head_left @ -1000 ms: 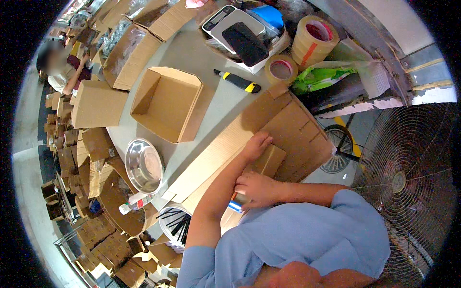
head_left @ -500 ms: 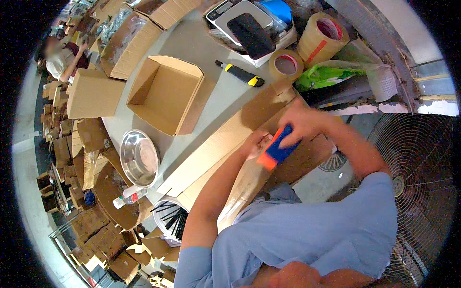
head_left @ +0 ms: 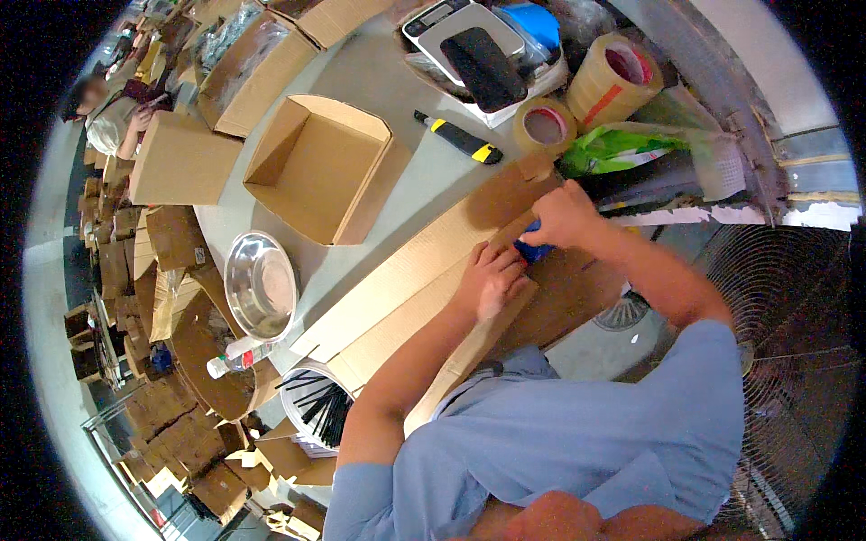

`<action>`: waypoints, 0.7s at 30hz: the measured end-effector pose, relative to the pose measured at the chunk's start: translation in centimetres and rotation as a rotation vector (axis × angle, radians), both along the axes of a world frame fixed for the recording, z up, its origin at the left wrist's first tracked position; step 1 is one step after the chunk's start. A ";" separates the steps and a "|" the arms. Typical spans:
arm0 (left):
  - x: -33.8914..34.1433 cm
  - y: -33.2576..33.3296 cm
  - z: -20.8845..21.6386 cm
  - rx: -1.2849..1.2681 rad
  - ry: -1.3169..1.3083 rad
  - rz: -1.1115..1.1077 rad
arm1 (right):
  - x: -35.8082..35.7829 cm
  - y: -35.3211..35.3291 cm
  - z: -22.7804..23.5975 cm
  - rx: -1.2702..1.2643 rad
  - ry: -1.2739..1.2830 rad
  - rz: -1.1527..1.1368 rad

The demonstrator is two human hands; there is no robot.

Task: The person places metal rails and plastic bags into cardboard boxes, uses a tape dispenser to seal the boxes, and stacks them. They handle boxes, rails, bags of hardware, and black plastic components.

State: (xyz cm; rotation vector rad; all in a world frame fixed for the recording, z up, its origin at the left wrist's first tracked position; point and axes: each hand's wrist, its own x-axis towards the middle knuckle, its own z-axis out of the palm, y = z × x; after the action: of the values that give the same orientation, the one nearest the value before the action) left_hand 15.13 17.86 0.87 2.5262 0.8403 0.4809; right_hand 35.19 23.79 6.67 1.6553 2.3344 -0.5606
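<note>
A long, partly folded cardboard box point(head_left: 397, 311) lies across the near edge of the table, in front of my body. My left hand point(head_left: 492, 278) rests at the middle of it, fingers bent over the raised flap and pressing on it. Close by, toward the box's far right end, my right hand point(head_left: 565, 216) is closed around a blue object point(head_left: 534, 251). Most of that object is hidden under the hand and behind the cardboard. Beyond the box a black and yellow utility knife point(head_left: 458, 138) lies on the grey table point(head_left: 383, 216).
An open cardboard tray point(head_left: 316, 171) and a steel bowl point(head_left: 260, 287) stand on the left. Tape rolls point(head_left: 613, 81), a scale point(head_left: 465, 41) and a black phone point(head_left: 484, 68) are at the back right. A bucket of black sticks point(head_left: 316, 410) stands lower left; a fan point(head_left: 776, 361) is right.
My right hand has moved slightly up and away with the blue object, whose orange part no longer shows. My left hand has shifted a little, its fingers now over the flap.
</note>
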 end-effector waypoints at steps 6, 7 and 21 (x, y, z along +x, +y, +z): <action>2.1 -1.2 -0.6 -0.003 0.383 0.061 | -0.4 -5.2 2.6 0.212 0.213 -0.276; 2.7 -1.3 1.7 -0.029 0.465 0.073 | 0.3 -7.0 2.1 0.209 0.214 -0.250; -12.6 -18.6 0.4 -0.226 0.579 0.805 | -3.4 -14.0 -5.1 0.471 0.657 -0.224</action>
State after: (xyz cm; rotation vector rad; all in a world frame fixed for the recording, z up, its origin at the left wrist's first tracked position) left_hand 2.49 -0.71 1.24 2.0377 2.0118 -0.1457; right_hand 31.81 9.84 1.55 2.2292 2.9300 -0.7272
